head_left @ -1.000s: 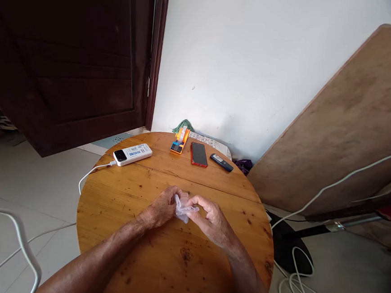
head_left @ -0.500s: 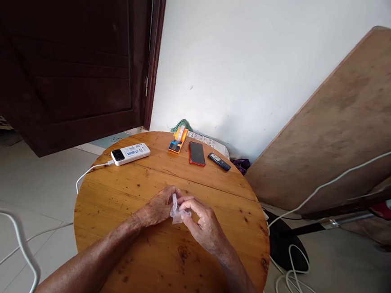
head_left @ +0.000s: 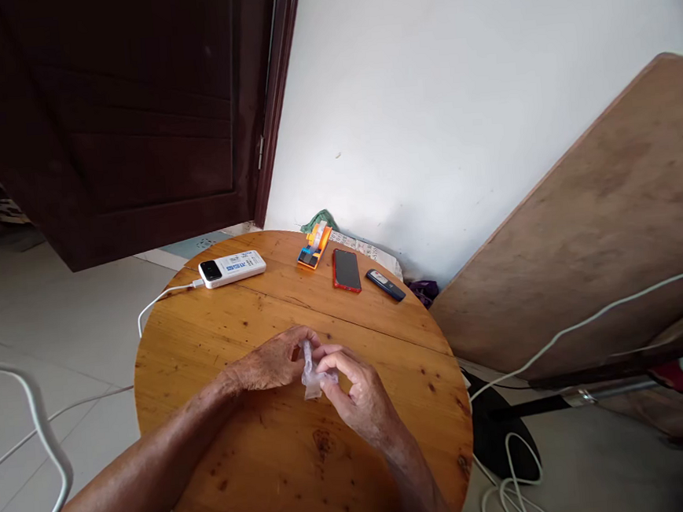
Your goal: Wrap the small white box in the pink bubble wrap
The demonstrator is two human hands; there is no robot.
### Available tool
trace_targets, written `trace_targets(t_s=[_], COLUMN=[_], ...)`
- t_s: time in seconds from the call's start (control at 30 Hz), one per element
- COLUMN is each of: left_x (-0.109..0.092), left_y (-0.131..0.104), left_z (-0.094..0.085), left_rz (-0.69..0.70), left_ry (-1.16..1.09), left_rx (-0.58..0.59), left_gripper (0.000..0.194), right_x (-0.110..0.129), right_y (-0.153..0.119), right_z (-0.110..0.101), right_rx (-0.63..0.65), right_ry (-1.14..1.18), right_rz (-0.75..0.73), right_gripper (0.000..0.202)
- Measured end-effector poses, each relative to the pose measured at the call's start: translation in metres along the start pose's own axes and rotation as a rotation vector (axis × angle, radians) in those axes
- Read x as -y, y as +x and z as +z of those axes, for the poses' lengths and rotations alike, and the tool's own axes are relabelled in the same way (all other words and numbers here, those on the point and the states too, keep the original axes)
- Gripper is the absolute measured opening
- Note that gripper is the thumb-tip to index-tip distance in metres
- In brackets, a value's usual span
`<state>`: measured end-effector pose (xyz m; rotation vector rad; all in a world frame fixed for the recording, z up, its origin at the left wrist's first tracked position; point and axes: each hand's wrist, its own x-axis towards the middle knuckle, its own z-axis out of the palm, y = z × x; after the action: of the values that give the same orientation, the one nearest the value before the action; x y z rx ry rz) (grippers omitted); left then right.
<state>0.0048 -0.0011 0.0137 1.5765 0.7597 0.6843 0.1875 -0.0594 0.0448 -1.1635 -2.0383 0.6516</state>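
Between my hands, over the middle of the round wooden table (head_left: 227,454), is a small crumpled piece of clear plastic film (head_left: 312,386). My left hand (head_left: 275,360) pinches its far left side, thumb and fingers closed. My right hand (head_left: 357,389) grips the right side between thumb and forefinger. A flat corner of the film hangs toward me below the fingertips. Whether anything lies inside the plastic is too small to tell.
Along the table's far side are a white power bank (head_left: 233,268) with a cable, an orange tape dispenser (head_left: 315,246), a red-edged phone (head_left: 346,271) and a dark handheld device (head_left: 385,285). A brown door (head_left: 148,129) stands left; a wooden board (head_left: 598,204) leans right.
The hands stay pinched on the plastic, and its hanging corner has turned slightly and narrowed. The whole view has shifted a little.
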Motion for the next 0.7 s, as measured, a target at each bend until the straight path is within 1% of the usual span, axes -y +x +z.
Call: trace_targets(t_s=[0.17, 0.33, 0.4, 0.53, 0.6, 0.7], left_x=[-0.005, -0.014, -0.014, -0.01, -0.008, -0.006], left_y=[-0.001, -0.004, -0.005, -0.008, -0.007, -0.006], left_z=[-0.001, -0.002, -0.004, -0.008, -0.006, -0.001], left_rz=[-0.014, -0.045, -0.024, 0.055, 0.071, 0.075], left_ry=[0.006, -0.064, -0.055, 0.034, 0.08, 0.121], left_rx=[0.004, 0.063, 0.091, 0.149, 0.123, 0.036], left_gripper=[0.026, 0.031, 0.033, 0.04, 0.042, 0.037], right_x=[-0.001, -0.001, -0.001, -0.002, -0.003, -0.004], right_y=[0.0, 0.0, 0.0, 0.0, 0.0, 0.0], right_z=[0.001, 0.001, 0.0, 0.0, 0.001, 0.002], right_rx=[-0.002, -0.015, -0.019, -0.014, -0.016, -0.014], right_ry=[0.003, 0.006, 0.003, -0.007, -0.012, -0.022], right_rz=[-0.006, -0.011, -0.01, -0.007, -0.007, -0.01], right_gripper=[0.016, 0.016, 0.016, 0.014, 0.013, 0.014])
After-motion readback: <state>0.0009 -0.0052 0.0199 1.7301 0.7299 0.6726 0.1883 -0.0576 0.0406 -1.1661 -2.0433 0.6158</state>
